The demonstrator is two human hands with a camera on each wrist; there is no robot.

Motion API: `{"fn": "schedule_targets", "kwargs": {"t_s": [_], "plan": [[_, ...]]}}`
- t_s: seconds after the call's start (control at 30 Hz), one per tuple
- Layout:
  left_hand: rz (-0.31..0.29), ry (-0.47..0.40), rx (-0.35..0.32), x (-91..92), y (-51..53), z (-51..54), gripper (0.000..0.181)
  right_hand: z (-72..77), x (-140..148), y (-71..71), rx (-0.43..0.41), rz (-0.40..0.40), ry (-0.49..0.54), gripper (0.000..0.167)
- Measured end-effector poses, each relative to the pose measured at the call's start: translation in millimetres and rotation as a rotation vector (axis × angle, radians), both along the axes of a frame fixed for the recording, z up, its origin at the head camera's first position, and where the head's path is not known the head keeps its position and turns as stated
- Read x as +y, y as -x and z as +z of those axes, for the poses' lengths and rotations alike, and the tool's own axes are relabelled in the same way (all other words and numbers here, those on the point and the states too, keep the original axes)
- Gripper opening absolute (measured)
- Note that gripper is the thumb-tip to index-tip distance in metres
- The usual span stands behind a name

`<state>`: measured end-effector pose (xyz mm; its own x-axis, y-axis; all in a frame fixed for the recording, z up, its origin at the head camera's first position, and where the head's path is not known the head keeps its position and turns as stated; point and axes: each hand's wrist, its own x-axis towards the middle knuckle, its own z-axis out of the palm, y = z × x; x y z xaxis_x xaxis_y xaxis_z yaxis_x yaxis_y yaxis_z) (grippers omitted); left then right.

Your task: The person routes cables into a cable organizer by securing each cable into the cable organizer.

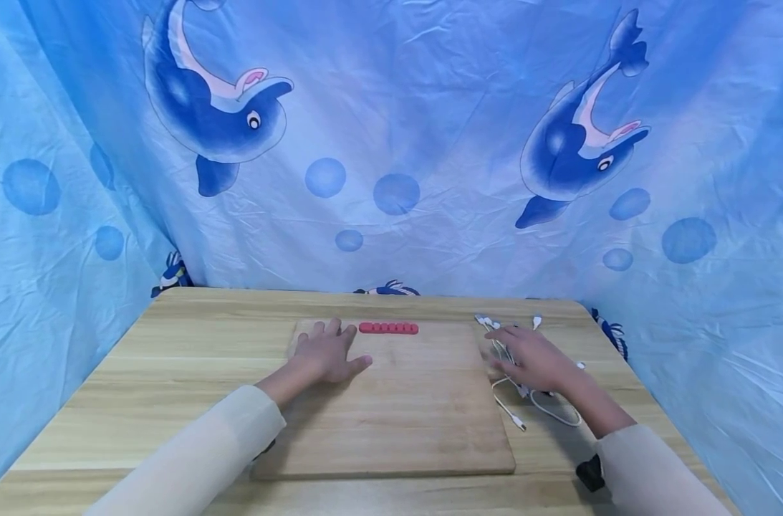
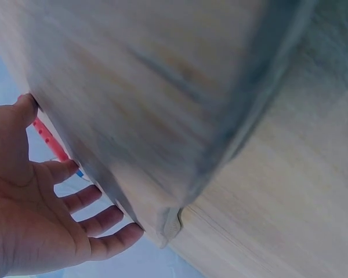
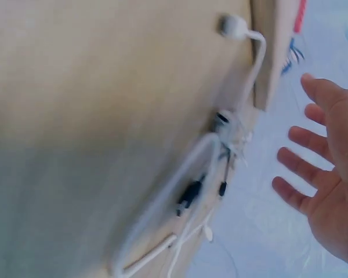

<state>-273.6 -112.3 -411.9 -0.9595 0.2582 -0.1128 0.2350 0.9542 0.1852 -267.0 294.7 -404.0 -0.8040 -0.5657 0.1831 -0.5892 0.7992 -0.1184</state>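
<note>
A wooden board (image 1: 410,408) lies flat on the table. On its upper left part the left hand (image 1: 327,355) rests with spread fingers; the left wrist view shows that hand (image 2: 40,214) with its fingertips at the board's surface. A red strip with several notches (image 1: 388,328) lies at the board's far edge, just right of the left hand's fingers. To the right of the board is a loose bunch of white cables (image 1: 508,412). Over them is the right hand (image 1: 536,358), fingers apart; in the right wrist view this hand (image 3: 330,168) holds nothing, and cables (image 3: 162,191) with a black connector (image 3: 189,196) show beside it.
The light wooden table (image 1: 172,373) carries the board and cables. Behind it and at both sides hangs a blue curtain (image 1: 391,107) with dolphins printed on it. A white connector (image 1: 536,321) lies near the table's back right.
</note>
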Motion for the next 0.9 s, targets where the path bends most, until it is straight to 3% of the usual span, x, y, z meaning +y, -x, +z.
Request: {"fn": "schedule_targets", "kwargs": {"t_s": [0.27, 0.57, 0.9], "plan": [[-0.005, -0.009, -0.007, -1.1, -0.5, 1.7, 0.084, 5.7, 13.8, 25.5, -0.116, -0.1, 0.073, 0.05], [0.004, -0.008, -0.012, -0.7, 0.5, 3.1, 0.084, -1.9, 18.5, 57.9, -0.21, -0.185, 0.155, 0.041], [0.012, -0.01, -0.019, 0.2, -1.7, 3.9, 0.084, -15.0, 11.1, 78.1, -0.153, -0.214, 0.208, 0.026]]}}
